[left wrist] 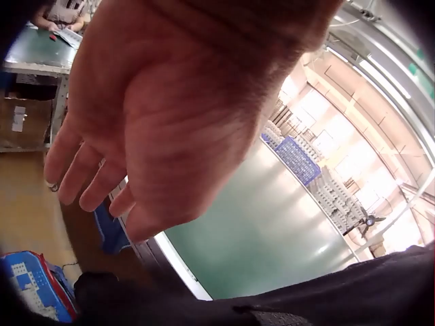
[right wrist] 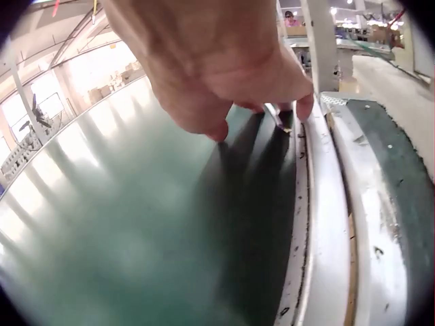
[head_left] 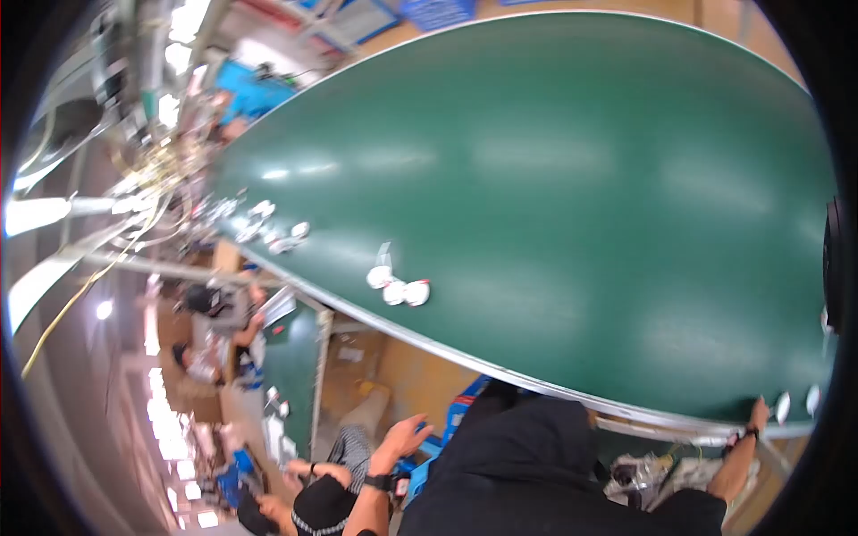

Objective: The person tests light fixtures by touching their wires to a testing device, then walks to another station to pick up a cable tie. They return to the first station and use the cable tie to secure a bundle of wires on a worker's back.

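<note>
My left hand (head_left: 407,439) hangs off the table's near side with its fingers loosely extended; the left wrist view shows the same hand (left wrist: 163,129) holding nothing. Far to the right, my right hand (head_left: 759,416) is at the table's edge, beside a white round piece (head_left: 783,407) and a second white disc (head_left: 812,399). Seen from the right wrist, this hand (right wrist: 224,75) has its fingers spread and pointing down, with fingertips right at the green surface and its pale rim. A thin whitish strip (right wrist: 277,117) shows beneath the fingers, partly hidden by them.
White round pieces (head_left: 394,290) lie on the long green table (head_left: 572,223), and more white items (head_left: 268,230) sit toward its far left end. A person in a dark cap (head_left: 323,505) is at the lower left. Blue crates (head_left: 438,12) stand beyond the table.
</note>
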A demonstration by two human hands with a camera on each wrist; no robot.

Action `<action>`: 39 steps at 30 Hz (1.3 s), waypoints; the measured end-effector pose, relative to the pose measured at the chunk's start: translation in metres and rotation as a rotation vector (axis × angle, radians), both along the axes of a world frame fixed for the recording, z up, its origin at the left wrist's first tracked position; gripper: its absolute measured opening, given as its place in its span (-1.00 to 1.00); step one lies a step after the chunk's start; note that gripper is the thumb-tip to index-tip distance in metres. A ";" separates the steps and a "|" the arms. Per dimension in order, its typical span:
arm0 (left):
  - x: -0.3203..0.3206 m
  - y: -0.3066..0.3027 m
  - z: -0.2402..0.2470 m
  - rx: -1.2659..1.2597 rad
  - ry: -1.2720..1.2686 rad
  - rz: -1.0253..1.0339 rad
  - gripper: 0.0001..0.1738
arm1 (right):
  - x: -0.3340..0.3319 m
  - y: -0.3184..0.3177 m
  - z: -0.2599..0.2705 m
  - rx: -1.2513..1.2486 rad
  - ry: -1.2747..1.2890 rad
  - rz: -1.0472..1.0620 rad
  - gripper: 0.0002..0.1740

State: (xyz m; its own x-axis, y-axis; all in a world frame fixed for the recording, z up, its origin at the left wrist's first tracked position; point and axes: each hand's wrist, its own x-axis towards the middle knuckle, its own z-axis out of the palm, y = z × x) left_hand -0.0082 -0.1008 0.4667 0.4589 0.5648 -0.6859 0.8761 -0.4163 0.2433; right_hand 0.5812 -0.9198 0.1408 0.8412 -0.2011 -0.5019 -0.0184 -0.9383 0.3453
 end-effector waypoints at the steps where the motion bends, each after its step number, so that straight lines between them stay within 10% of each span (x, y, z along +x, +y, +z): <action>1: 0.003 0.004 -0.005 0.038 -0.018 -0.085 -0.34 | 0.001 -0.005 0.001 -0.001 -0.057 0.016 -0.66; 4: 0.032 0.012 0.004 0.023 0.003 -0.075 -0.39 | -0.006 -0.002 -0.022 0.077 -0.385 0.225 -0.56; 12: 0.117 0.049 -0.008 0.071 -0.228 -0.298 -0.44 | 0.012 0.147 0.020 0.272 -0.433 -0.292 -0.55; 15: 0.161 0.053 0.001 0.041 -0.371 -0.363 -0.44 | 0.012 0.206 0.012 1.179 -0.151 -0.627 -0.75; 23: 0.286 0.008 0.022 0.064 -0.867 -0.857 -0.24 | -0.160 0.557 0.308 1.211 0.342 -0.119 -0.73; 27: 0.277 0.028 -0.012 -0.141 -0.817 -1.130 -0.57 | -0.230 0.643 0.382 1.237 0.485 0.091 -0.76; 29: 0.258 0.049 -0.028 -0.517 -0.756 -0.921 -0.71 | -0.243 0.657 0.382 1.252 0.437 0.203 -0.73; 31: 0.254 0.066 -0.029 -0.875 -0.473 -0.559 -0.69 | -0.260 0.679 0.379 1.313 0.426 -0.357 -0.65; 34: 0.241 0.060 -0.051 -1.119 -0.486 0.033 -0.66 | -0.286 0.692 0.355 1.370 0.097 -0.409 -0.53; 39: 0.245 0.037 -0.051 -0.971 -0.609 0.014 -0.73 | -0.345 0.700 0.330 1.306 -0.271 -0.080 -0.52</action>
